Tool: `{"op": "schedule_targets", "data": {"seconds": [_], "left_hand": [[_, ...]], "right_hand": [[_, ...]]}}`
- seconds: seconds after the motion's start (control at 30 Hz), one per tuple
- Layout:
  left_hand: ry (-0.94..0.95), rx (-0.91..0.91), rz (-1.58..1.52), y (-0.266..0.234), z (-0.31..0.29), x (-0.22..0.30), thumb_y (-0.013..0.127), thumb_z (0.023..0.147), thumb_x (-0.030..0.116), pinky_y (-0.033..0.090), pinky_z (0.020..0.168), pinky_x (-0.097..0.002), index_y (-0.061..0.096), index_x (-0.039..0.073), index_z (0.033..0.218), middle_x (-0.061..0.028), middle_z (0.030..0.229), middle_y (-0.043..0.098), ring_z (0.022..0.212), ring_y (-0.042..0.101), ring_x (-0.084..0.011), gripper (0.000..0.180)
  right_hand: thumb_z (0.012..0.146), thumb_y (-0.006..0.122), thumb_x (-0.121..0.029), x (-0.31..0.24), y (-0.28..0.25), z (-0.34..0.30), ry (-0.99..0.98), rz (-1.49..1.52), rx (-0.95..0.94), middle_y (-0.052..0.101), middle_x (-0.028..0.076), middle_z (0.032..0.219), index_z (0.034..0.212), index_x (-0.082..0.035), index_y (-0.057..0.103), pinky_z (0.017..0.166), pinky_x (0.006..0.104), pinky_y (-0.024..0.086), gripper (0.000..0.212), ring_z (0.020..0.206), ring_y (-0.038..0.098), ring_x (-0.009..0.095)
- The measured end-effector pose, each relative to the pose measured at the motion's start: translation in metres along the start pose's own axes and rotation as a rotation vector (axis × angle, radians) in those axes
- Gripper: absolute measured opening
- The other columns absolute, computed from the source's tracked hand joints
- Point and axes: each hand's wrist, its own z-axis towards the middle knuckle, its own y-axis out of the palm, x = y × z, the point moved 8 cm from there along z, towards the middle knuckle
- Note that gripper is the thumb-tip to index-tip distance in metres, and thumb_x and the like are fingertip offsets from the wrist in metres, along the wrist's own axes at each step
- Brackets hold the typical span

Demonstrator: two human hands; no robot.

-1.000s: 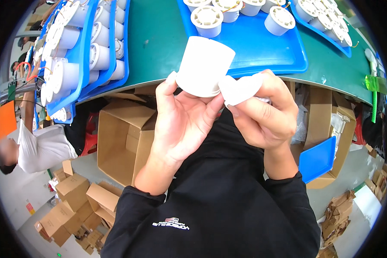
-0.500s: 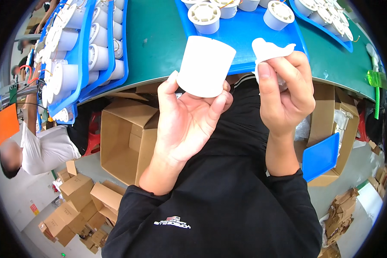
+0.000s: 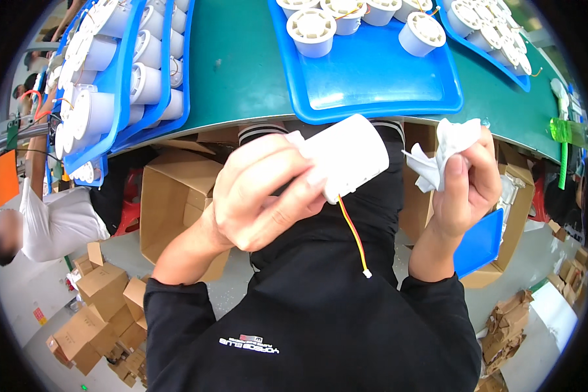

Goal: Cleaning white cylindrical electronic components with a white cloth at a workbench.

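My left hand [image 3: 264,193] is closed round a white plastic cylinder housing [image 3: 356,153], holding it tilted above my lap. From its lower end hangs a thin red and yellow cable [image 3: 353,232] with a small white plug. To the right, my right hand [image 3: 467,186] pinches a crumpled white cloth [image 3: 445,153], apart from the housing. Beyond both hands a blue tray [image 3: 372,101] rests on the green table, with several similar white housings [image 3: 311,32] standing at its far side.
Stacked blue trays [image 3: 121,124] of white housings stand at the left, and another filled tray [image 3: 526,83] lies far right on the green table [image 3: 232,78]. Cardboard boxes [image 3: 170,196] flank my legs. A person in a white shirt [image 3: 65,212] is at the left.
My left hand has turned the housing over and lowered it toward me, bringing its cable into sight. My right hand with the cloth has moved right and nearer to me.
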Motion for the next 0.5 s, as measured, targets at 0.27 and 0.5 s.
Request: {"op": "schedule_targets", "data": {"seconds": [0.27, 0.5], "left_hand": [[0.172, 0.043, -0.027, 0.001, -0.004, 0.017, 0.074, 0.069, 0.003, 0.060, 0.078, -0.0370, 0.070, 0.004, 0.094, -0.0086, 0.104, 0.061, 0.097, 0.060, -0.0286, 0.025], [0.197, 0.004, 0.007, 0.001, -0.003, 0.028, 0.073, 0.077, 0.009, 0.059, 0.085, -0.0320, 0.071, 0.011, 0.095, -0.0018, 0.104, 0.058, 0.094, 0.059, -0.0173, 0.019]], "right_hand": [[0.075, 0.071, -0.007, -0.027, 0.013, -0.015, -0.043, 0.047, -0.175, 0.062, 0.013, 0.087, 0.094, 0.000, 0.065, 0.061, 0.0308, 0.043, 0.020, 0.070, 0.055, 0.020], [0.056, 0.075, 0.003, -0.057, 0.051, -0.025, -0.154, 0.118, -0.390, 0.061, 0.006, 0.080, 0.087, -0.004, 0.069, 0.049, 0.0279, 0.035, 0.033, 0.054, 0.052, 0.018]]}}
